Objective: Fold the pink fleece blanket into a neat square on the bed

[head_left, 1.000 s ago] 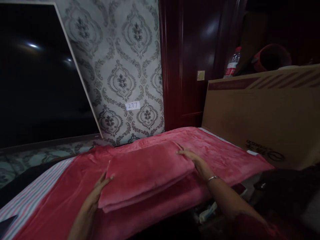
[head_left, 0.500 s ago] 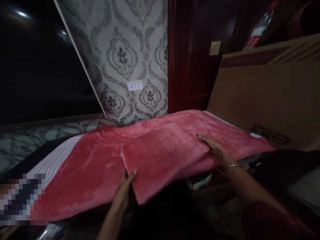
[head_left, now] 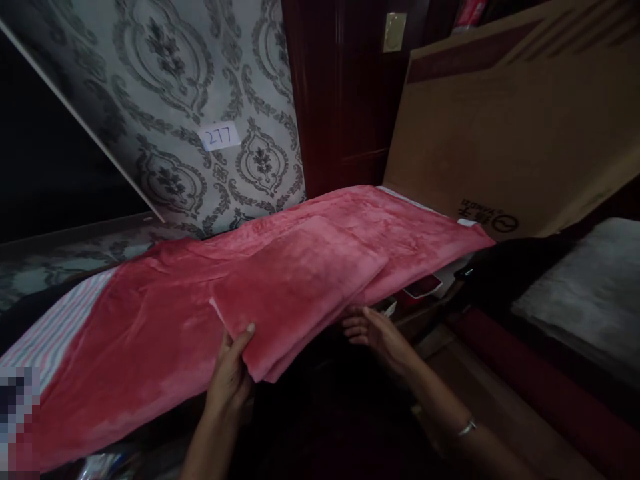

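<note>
A folded pink plush cloth lies at the middle of the view, its near left corner lifted past the surface edge. My left hand pinches that corner, thumb on top and fingers underneath. Just off the cloth's near right edge is my right hand, fingers apart and holding nothing; a bracelet circles its wrist. Beneath the folded piece spreads a larger pink plush blanket with a striped section at the left.
A large cardboard box stands at the back right. Behind are patterned wallpaper with a number label and a dark red panel. A dark screen is at left, grey plush fabric at right.
My right hand has left the top right of the folded cloth and come down to its near edge. My left hand keeps its corner. The view has shifted to the right and down.
</note>
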`<state>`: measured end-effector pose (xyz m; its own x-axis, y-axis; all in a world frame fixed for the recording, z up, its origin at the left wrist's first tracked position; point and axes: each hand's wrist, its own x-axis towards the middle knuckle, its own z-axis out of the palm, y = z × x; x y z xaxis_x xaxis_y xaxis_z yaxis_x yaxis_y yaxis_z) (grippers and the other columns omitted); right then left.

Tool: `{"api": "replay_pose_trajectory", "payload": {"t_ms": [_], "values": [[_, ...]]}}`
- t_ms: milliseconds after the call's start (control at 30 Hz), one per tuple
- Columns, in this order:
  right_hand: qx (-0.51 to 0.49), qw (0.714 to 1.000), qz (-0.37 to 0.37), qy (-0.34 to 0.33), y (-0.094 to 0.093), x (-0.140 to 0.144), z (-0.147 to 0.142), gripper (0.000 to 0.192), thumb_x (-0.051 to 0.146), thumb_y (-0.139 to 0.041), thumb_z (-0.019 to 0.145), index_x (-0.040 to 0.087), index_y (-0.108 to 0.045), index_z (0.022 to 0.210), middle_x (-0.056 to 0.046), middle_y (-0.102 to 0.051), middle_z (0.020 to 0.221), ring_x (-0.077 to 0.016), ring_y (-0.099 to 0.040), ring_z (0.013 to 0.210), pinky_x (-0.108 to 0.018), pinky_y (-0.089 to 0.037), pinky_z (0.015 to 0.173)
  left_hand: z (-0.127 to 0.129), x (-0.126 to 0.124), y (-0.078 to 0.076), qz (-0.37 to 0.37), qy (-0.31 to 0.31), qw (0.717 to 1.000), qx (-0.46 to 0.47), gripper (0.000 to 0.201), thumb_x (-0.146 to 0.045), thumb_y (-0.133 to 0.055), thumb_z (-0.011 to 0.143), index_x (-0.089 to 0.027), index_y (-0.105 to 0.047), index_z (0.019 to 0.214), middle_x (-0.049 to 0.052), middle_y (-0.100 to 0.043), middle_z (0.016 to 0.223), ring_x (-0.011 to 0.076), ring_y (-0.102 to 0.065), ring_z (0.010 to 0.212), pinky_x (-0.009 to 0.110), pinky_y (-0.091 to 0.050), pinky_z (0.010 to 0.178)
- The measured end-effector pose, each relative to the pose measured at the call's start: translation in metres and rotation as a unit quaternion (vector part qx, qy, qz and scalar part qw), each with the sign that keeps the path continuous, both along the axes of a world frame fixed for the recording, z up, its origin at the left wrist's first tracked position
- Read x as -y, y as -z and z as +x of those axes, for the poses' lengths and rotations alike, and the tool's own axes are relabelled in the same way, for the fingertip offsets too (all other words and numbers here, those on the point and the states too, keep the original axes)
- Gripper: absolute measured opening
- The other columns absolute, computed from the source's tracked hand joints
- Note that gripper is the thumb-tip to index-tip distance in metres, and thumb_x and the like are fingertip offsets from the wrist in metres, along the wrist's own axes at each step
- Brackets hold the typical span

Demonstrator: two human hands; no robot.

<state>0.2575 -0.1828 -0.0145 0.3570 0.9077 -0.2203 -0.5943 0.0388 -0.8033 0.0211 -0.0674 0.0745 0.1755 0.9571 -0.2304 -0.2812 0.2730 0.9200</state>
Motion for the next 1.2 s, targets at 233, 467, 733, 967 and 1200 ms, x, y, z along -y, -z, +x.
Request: {"api": "replay_pose_trajectory", "payload": {"t_ms": [233,467,733,967,1200], "values": [[-0.123,0.992,0.018,-0.039,-0.02,-0.014,-0.032,0.052,0.069,-0.067,0.076,0.021,-0.067,0.099,-0.008,-0.075,0.095,-0.0278,-0.07,0.094,-0.049,-0.052,0.091,-0.008,0.036,0.015,-0.002,0.006,1.0,-0.007,0.077,-0.04,-0.084,0.068,-0.029,-0.05,0.137,0.005,-0.07,0.119,0.0296,-0.067,0.111,0.04,-0.057,0.096],[-0.149,0.984,-0.012,0.098,-0.02,-0.033,-0.049,0.043,0.051,-0.075,0.074,0.023,-0.069,0.106,-0.006,-0.076,0.106,-0.0301,-0.067,0.108,-0.047,-0.054,0.095,-0.011,0.055,0.033,-0.022,-0.003,0.999,-0.024,0.08,-0.043,-0.086,0.065,-0.032,-0.051,0.136,0.005,-0.067,0.127,0.0295,-0.063,0.119,0.038,-0.056,0.098],[-0.101,0.984,-0.023,0.147,-0.01,-0.036,-0.044,0.047,0.036,-0.083,0.06,0.019,-0.07,0.102,-0.008,-0.075,0.107,-0.0329,-0.068,0.106,-0.048,-0.055,0.095,-0.054,0.018,0.053,0.099,-0.101,0.981,-0.135,0.093,-0.049,-0.082,0.068,-0.035,-0.036,0.148,0.003,-0.061,0.112,0.023,-0.063,0.107,0.036,-0.05,0.1],[-0.089,0.979,-0.004,0.183,-0.009,-0.033,-0.041,0.063,0.037,-0.085,0.062,0.022,-0.065,0.12,-0.005,-0.074,0.115,-0.0311,-0.067,0.109,-0.046,-0.056,0.094,-0.039,-0.082,-0.02,0.328,-0.023,0.906,-0.267,0.063,-0.043,-0.074,0.072,-0.024,-0.057,0.13,0.007,-0.063,0.11,0.0233,-0.061,0.103,0.034,-0.049,0.095],[-0.068,0.976,-0.012,0.206,-0.013,-0.037,-0.03,0.061,0.05,-0.081,0.07,0.026,-0.061,0.122,-0.004,-0.072,0.119,-0.0279,-0.069,0.104,-0.042,-0.061,0.082,0.05,-0.187,-0.043,0.214,0.211,0.884,-0.358,0.038,-0.035,-0.079,0.066,-0.014,-0.07,0.096,0.007,-0.069,0.087,0.0279,-0.063,0.098,0.035,-0.05,0.085]]}}
